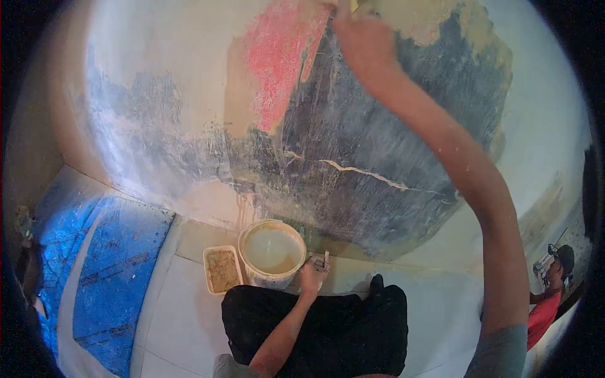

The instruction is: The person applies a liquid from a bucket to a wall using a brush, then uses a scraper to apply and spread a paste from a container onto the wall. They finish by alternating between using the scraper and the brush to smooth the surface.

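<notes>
My right hand [362, 28] is raised high against the wall [353, 132], pressed to the scraped patch at the top of the view; a small yellowish thing shows at its fingertips, but its kind cannot be made out. My left hand [313, 272] hangs low beside the white bucket [272, 252], closed on a small light tool [325, 258] that sticks up from the fist. The wall shows dark grey, red and beige patches and a pale crack.
A rectangular tub [222, 269] of tan granular material stands left of the bucket. Blue sheeting [107, 264] covers the floor at left. My dark trousers [328, 327] fill the lower middle. Another person in red [547, 296] crouches at the far right.
</notes>
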The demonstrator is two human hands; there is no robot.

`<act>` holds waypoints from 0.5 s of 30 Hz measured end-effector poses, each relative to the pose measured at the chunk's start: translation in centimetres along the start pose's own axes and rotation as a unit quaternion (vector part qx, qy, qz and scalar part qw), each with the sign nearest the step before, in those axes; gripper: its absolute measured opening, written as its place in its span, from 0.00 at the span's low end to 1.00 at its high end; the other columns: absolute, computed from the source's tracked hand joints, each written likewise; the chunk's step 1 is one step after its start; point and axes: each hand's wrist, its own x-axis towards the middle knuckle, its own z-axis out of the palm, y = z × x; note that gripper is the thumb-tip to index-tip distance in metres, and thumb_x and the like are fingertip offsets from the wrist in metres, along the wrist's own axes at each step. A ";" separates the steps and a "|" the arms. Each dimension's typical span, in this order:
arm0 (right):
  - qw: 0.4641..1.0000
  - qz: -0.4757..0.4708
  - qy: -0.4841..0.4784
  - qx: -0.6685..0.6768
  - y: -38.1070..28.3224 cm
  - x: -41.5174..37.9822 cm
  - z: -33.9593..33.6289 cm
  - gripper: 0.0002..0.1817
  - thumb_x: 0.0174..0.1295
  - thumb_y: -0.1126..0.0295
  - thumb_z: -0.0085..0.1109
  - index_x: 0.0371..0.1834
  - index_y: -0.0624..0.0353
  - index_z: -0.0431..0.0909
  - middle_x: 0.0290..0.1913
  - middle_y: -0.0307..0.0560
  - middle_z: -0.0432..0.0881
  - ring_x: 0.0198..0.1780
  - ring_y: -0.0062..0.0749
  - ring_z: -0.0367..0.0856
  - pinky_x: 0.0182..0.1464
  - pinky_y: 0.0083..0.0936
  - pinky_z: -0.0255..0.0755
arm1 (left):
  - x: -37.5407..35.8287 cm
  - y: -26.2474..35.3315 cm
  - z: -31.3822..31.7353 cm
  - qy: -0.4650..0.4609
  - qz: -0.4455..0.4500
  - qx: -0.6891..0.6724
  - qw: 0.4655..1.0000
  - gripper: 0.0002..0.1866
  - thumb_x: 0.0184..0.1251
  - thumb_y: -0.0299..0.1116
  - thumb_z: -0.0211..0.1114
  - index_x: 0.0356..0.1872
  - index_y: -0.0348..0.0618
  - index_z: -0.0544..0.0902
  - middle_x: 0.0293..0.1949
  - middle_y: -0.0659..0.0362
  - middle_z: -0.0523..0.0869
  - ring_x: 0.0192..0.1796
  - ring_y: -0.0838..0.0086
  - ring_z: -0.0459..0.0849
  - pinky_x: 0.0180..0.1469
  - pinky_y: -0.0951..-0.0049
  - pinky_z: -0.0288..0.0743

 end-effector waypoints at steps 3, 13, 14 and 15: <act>0.973 -0.129 -0.028 -0.188 -1.7 -4.8 -1.1 0.28 0.52 0.71 0.56 0.61 0.56 0.73 0.22 0.34 0.70 0.23 0.25 0.74 0.20 0.24 0.69 | 0.1 -0.3 0.5 0.005 -0.022 -0.084 0.996 0.12 0.49 0.32 0.72 0.32 0.38 0.81 0.28 0.54 0.85 0.33 0.64 0.85 0.39 0.66 0.77; 0.943 -0.201 -0.151 -0.216 0.4 -15.1 -7.3 0.24 0.51 0.71 0.54 0.55 0.61 0.77 0.19 0.35 0.68 0.19 0.22 0.65 0.11 0.20 0.56 | -0.5 0.3 -0.3 0.015 0.008 -0.090 0.996 0.10 0.51 0.32 0.71 0.30 0.39 0.81 0.23 0.56 0.84 0.23 0.67 0.83 0.30 0.67 0.76; 0.955 -0.195 -0.181 -0.128 1.4 -14.0 -8.3 0.21 0.51 0.72 0.55 0.51 0.60 0.79 0.20 0.38 0.72 0.20 0.26 0.70 0.13 0.23 0.60 | -0.6 0.3 -0.2 0.029 0.017 -0.091 0.995 0.09 0.52 0.32 0.71 0.29 0.39 0.81 0.21 0.56 0.83 0.21 0.68 0.82 0.28 0.68 0.75; 0.959 -0.188 -0.208 -0.039 2.4 -12.8 -9.5 0.18 0.51 0.72 0.56 0.47 0.60 0.81 0.20 0.41 0.76 0.21 0.30 0.74 0.15 0.25 0.64 | -0.6 0.2 -0.1 0.042 0.027 -0.093 0.994 0.09 0.52 0.32 0.71 0.28 0.39 0.82 0.20 0.56 0.83 0.18 0.69 0.81 0.26 0.68 0.75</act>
